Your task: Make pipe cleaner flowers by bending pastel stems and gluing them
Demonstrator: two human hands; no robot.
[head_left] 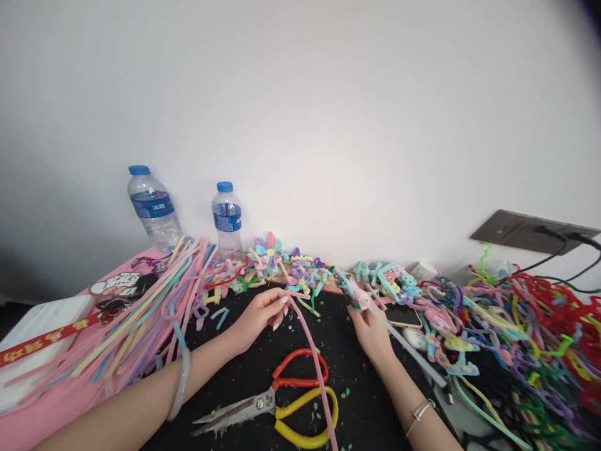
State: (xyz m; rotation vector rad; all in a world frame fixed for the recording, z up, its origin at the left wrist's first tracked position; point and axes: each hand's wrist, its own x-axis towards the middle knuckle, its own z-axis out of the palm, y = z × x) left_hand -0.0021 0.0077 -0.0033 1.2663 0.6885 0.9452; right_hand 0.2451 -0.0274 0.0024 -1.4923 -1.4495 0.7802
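The left hand (259, 315) pinches the top end of a pink pipe cleaner (313, 363) that trails down over scissors (277, 401) on the black surface (244, 376). The right hand (370, 329) grips a small pink twisted piece (360, 295).

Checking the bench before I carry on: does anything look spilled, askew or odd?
Yes. Small coloured clippings are scattered over the black mat around the scissors. A tangled heap of bent stems crowds the right side and partly covers a phone.
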